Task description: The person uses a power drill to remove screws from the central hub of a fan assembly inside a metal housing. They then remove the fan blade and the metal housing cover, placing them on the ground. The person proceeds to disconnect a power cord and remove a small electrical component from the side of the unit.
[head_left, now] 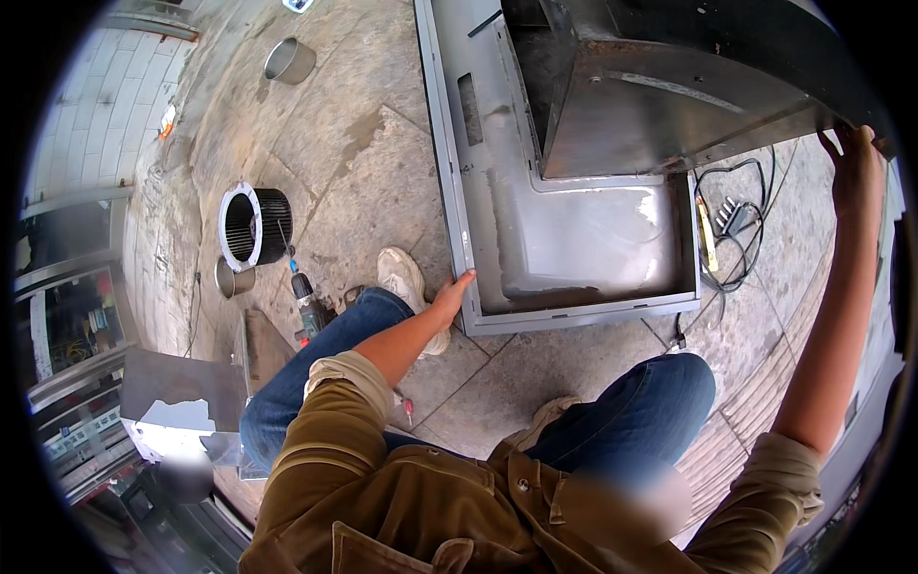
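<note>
A large grey metal housing [583, 249] lies on the floor before me, with a recessed pan and a slotted left side. Its black angled metal hood [669, 115] rises over the upper right part. My left hand [449, 297] grips the housing's near left edge, fingers curled on the rim. At the far right, my right hand [851, 158] holds the hood's lower corner, arm stretched out. Partly under the housing's right side are a black cable with a plug [736, 218] and a yellow object [706, 239].
A cordless drill [311, 311] lies beside my left leg, near a black fan wheel [256, 225] and a steel cup [229, 279]. Another cup [290, 59] sits farther off on the tiles. A dark metal sheet [177, 387] is at left, and a small red-handled tool [408, 409] lies between my legs.
</note>
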### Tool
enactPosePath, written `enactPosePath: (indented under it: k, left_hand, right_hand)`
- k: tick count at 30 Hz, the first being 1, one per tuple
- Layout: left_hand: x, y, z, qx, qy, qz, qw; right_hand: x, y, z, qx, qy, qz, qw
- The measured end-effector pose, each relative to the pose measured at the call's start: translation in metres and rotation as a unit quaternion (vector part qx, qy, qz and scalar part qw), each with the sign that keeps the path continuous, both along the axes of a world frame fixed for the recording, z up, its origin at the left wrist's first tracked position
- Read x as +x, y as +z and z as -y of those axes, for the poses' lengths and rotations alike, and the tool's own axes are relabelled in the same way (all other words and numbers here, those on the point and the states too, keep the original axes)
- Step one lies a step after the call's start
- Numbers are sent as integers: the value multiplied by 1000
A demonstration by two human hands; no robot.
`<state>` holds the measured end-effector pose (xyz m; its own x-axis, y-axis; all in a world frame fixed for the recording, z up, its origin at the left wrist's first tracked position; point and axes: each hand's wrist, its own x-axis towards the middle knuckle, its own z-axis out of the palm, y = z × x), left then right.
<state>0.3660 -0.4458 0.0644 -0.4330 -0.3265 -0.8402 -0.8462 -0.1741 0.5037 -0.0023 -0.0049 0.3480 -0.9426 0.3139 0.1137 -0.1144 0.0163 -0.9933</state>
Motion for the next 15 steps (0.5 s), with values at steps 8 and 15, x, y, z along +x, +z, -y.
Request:
enactPosePath:
  k: [8, 15]
  left_hand:
    - [-3, -2, -2, -12, -5, 24, 1000]
    - [11, -43, 17, -25, -68, 61, 996]
  right_hand:
    - [-19, -12, -4, 16, -13, 34, 999]
    - [-21, -21, 4, 3, -14, 27, 1000]
